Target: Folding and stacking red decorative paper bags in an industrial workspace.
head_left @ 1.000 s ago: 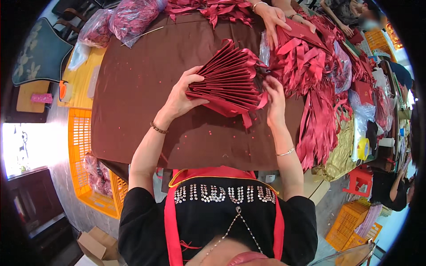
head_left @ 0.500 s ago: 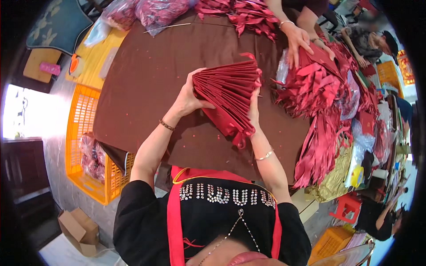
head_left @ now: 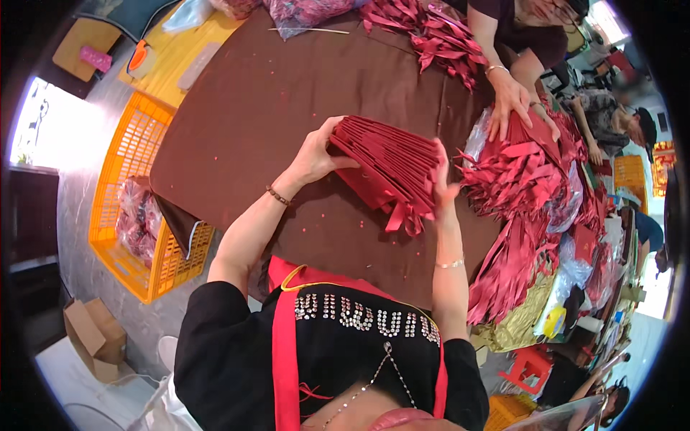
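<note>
A thick fanned stack of dark red folded pieces (head_left: 395,161), probably pouches or cards, is held over the brown-covered table. Red ribbon ends hang from its right and near edges. My left hand (head_left: 320,154) grips the narrow left end, thumb on the near side and fingers round the far side. Against the ribboned right edge rests my right hand (head_left: 446,179), its fingers stretched upward and its thumb standing away from the stack. Some of its fingers are partly hidden by the stack's edge.
A co-worker's hands (head_left: 512,108) handle a similar ribboned bundle (head_left: 521,169) at the right. Red ribbons (head_left: 496,269) trail down the table's right edge. An orange crate (head_left: 147,280) with plastic-wrapped packs stands left. Brown cloth (head_left: 251,108) covers the table; more ribboned pieces (head_left: 442,43) lie at its far side.
The stack has tilted and its fan has narrowed. My right hand has shifted from round its right side to lie along that edge, thumb outward. The view has turned slightly.
</note>
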The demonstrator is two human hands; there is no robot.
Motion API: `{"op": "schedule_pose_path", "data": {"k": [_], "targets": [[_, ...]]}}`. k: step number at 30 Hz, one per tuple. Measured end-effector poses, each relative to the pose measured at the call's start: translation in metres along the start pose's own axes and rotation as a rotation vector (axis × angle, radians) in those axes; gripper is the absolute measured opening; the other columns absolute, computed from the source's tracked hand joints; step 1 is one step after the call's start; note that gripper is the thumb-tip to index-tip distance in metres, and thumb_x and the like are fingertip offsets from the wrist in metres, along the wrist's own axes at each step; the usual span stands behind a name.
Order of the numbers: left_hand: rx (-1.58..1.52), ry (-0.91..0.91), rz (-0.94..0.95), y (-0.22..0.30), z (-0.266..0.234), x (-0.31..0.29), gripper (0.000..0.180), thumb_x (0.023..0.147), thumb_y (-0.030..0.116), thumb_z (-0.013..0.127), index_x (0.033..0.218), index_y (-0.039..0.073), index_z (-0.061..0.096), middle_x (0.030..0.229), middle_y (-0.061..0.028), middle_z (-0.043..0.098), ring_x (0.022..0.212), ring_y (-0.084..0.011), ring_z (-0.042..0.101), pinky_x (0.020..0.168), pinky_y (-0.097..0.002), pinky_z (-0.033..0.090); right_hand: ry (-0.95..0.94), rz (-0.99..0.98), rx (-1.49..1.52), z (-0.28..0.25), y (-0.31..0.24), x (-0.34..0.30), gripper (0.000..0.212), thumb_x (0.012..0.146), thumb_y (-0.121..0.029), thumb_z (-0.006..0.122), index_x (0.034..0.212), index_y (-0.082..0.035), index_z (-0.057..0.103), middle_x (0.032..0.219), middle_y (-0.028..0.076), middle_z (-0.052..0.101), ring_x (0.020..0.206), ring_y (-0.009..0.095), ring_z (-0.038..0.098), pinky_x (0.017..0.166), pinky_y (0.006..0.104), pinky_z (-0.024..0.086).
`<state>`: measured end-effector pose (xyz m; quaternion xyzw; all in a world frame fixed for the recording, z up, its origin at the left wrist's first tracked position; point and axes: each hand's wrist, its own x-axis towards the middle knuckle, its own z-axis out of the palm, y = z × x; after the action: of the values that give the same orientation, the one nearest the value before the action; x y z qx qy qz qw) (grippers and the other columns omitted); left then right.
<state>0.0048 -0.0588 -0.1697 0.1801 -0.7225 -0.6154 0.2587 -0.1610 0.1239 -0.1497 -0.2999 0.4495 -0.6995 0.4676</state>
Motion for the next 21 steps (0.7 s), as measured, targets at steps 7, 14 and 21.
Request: {"op": "schedule_pose_path", "data": {"k": [7, 14, 21], "targets": [[0.111, -0.103, 0.120, 0.008, 0.003, -0.003, 0.105, 0.060, 0.013, 0.082, 0.140, 0.007, 0.015, 0.139, -0.0149, 0.032, 0.128, -0.0239, 0.032, 0.107, -0.0362, 0.027, 0.034, -0.176, -0.695, 0.017, 0.018, -0.026, 0.137, 0.053, -0.018, 0.087, 0.137, -0.005, -0.021, 0.137, 0.017, 0.031, 0.127, 0.028, 0.033, 0.106, 0.0410, 0.025], [0.036, -0.117, 0.201, 0.006, 0.002, -0.014, 0.131, 0.057, 0.016, 0.085, 0.141, 0.011, -0.015, 0.147, -0.0189, 0.011, 0.136, -0.0275, 0.013, 0.111, -0.0389, 0.016, 0.026, -0.253, -0.690, 0.003, 0.035, -0.023, 0.140, 0.055, -0.013, 0.085, 0.131, -0.007, -0.032, 0.137, 0.017, 0.030, 0.126, 0.027, 0.033, 0.107, 0.0402, 0.023], [-0.744, -0.007, 0.071, -0.007, -0.008, -0.010, 0.074, 0.088, 0.055, 0.041, 0.140, 0.011, 0.012, 0.143, -0.0127, 0.024, 0.132, -0.0227, 0.025, 0.107, -0.0374, 0.021, 0.065, -0.229, -0.669, 0.015, 0.027, -0.022, 0.138, 0.058, -0.008, 0.083, 0.128, -0.007, -0.035, 0.136, 0.016, 0.032, 0.125, 0.026, 0.035, 0.107, 0.0392, 0.022]]}}
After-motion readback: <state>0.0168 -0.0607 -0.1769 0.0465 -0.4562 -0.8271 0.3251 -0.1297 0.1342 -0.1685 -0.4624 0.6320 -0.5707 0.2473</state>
